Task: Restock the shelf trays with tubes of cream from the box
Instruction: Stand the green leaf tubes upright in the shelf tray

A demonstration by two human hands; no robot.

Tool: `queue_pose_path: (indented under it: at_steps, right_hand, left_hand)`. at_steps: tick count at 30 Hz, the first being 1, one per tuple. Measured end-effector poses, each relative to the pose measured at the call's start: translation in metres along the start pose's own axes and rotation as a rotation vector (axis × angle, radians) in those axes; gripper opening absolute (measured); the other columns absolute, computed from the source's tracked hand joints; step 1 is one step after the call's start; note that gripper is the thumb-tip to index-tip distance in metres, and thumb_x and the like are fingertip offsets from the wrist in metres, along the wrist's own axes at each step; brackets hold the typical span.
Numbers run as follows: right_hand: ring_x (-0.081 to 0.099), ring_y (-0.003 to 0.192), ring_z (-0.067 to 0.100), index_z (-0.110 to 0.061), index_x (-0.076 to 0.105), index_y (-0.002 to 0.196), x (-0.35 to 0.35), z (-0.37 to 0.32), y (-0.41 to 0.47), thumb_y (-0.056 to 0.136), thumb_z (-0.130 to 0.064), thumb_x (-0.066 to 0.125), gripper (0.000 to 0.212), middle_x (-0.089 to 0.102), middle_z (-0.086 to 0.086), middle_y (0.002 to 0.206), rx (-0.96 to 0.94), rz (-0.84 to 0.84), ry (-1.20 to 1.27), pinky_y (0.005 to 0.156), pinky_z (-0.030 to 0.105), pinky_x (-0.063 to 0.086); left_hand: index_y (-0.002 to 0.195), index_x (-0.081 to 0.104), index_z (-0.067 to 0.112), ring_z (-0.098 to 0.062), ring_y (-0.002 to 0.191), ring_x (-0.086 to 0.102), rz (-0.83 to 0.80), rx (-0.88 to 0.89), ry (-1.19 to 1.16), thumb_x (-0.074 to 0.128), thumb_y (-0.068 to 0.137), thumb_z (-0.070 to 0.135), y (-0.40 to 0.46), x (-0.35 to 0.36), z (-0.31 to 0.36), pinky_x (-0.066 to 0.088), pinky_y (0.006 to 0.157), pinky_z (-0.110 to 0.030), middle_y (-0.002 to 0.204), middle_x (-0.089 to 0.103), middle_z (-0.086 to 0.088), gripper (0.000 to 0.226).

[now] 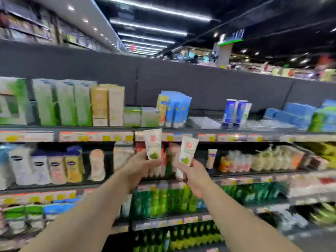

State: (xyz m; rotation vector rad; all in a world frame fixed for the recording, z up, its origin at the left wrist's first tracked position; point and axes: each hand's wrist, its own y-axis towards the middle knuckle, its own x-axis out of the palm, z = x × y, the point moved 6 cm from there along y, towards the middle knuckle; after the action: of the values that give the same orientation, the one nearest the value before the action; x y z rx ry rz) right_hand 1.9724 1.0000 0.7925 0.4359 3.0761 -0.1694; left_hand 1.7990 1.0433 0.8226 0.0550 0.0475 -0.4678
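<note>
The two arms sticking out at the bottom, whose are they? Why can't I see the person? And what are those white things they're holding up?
The arms belong to a person wearing a camera on their head, so the one picture shows what they see, not them. They stand facing shop shelves. The left hand holds a white tube of cream with a green picture on it. The right hand holds a matching second tube. Each grip is closed around the tube's lower end, and both tubes point up in front of the shelf edge with its price labels. The shelves are full of blurry bottles, boxes and tubes, such as blue tubes on the top shelf and green bottles lower down.
</note>
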Motion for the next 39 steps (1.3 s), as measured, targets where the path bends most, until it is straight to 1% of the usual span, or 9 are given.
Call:
queue_pose_path:
  at_steps: [3, 6, 10, 13, 18, 22, 31, 34, 39]
  right_hand:
    - [0.064, 0.077, 0.013, -0.014, 0.057, 0.105, -0.137, -0.029, -0.023, 0.082, -0.029, 0.071, 0.03, 0.067, 0.004, 0.09, -0.061, 0.172, 0.004, 0.074, 0.032, 0.055]
    - [0.062, 0.095, 0.022, -0.013, 0.051, 0.12, -0.254, -0.05, -0.047, 0.083, -0.028, 0.07, 0.044, 0.063, 0.007, 0.108, -0.109, 0.296, 0.032, 0.097, 0.05, 0.049]
    - [0.063, 0.094, 0.023, -0.017, 0.059, 0.108, -0.355, -0.063, -0.057, 0.09, -0.024, 0.067, 0.021, 0.065, 0.008, 0.11, -0.187, 0.414, -0.013, 0.082, 0.041, 0.054]
    - [0.065, 0.098, 0.023, -0.019, 0.062, 0.111, -0.403, -0.064, -0.046, 0.088, -0.029, 0.069, 0.027, 0.069, 0.005, 0.111, -0.21, 0.481, -0.062, 0.079, 0.038, 0.054]
    - [0.063, 0.088, 0.016, -0.016, 0.065, 0.108, -0.448, -0.069, 0.023, 0.088, -0.028, 0.068, 0.023, 0.069, -0.003, 0.097, -0.237, 0.481, -0.156, 0.07, 0.027, 0.048]
    - [0.067, 0.097, 0.021, -0.017, 0.065, 0.104, -0.466, -0.085, 0.103, 0.086, -0.024, 0.071, 0.02, 0.072, 0.0, 0.101, -0.236, 0.455, -0.149, 0.088, 0.039, 0.054]
    - [0.066, 0.089, 0.012, -0.027, 0.06, 0.099, -0.515, -0.128, 0.26, 0.084, -0.028, 0.073, 0.02, 0.068, -0.01, 0.095, -0.253, 0.356, -0.301, 0.081, 0.031, 0.056]
    - [0.067, 0.086, 0.011, -0.023, 0.061, 0.104, -0.53, -0.136, 0.318, 0.083, -0.03, 0.073, 0.025, 0.069, -0.01, 0.098, -0.268, 0.308, -0.371, 0.071, 0.03, 0.056]
    - [0.066, 0.089, 0.012, -0.022, 0.061, 0.102, -0.525, -0.133, 0.406, 0.082, -0.03, 0.075, 0.025, 0.07, -0.008, 0.1, -0.325, 0.117, -0.454, 0.084, 0.032, 0.054]
  left_hand:
    - [0.101, 0.066, 0.004, -0.021, 0.071, 0.066, -0.097, 0.066, -0.033, 0.063, 0.087, -0.002, 0.028, 0.114, 0.032, 0.053, 0.062, -0.025, 0.084, 0.071, -0.011, 0.016]
    - [0.089, 0.068, 0.007, -0.025, 0.077, 0.065, -0.211, 0.132, -0.012, 0.077, 0.078, 0.019, 0.05, 0.219, 0.064, 0.051, 0.074, -0.035, 0.085, 0.073, -0.017, 0.018]
    - [0.086, 0.066, 0.012, -0.011, 0.061, 0.064, -0.249, 0.172, -0.011, 0.068, 0.086, 0.005, 0.08, 0.309, 0.086, 0.05, 0.06, -0.024, 0.079, 0.073, -0.002, 0.007]
    - [0.093, 0.067, 0.018, -0.016, 0.082, 0.068, -0.235, 0.167, -0.031, 0.07, 0.086, 0.009, 0.119, 0.346, 0.091, 0.052, 0.077, -0.033, 0.086, 0.075, 0.003, 0.011]
    - [0.096, 0.065, 0.015, -0.016, 0.09, 0.068, -0.168, 0.187, -0.051, 0.069, 0.085, 0.005, 0.198, 0.366, 0.094, 0.057, 0.081, -0.033, 0.099, 0.072, 0.0, 0.015]
    - [0.093, 0.066, 0.022, -0.017, 0.093, 0.07, -0.132, 0.213, 0.064, 0.074, 0.082, 0.007, 0.276, 0.367, 0.099, 0.056, 0.086, -0.037, 0.103, 0.073, 0.001, 0.02]
    - [0.093, 0.059, 0.026, -0.003, 0.085, 0.061, -0.025, 0.271, 0.298, 0.072, 0.085, 0.024, 0.378, 0.412, 0.103, 0.044, 0.062, -0.015, 0.096, 0.064, 0.014, 0.016]
    - [0.098, 0.058, 0.028, -0.004, 0.089, 0.062, 0.012, 0.263, 0.343, 0.071, 0.086, 0.026, 0.404, 0.427, 0.101, 0.045, 0.065, -0.016, 0.097, 0.065, 0.016, 0.017]
    - [0.11, 0.06, 0.026, -0.006, 0.094, 0.064, 0.201, 0.176, 0.342, 0.073, 0.084, 0.025, 0.438, 0.436, 0.088, 0.052, 0.082, -0.026, 0.103, 0.068, 0.014, 0.028]
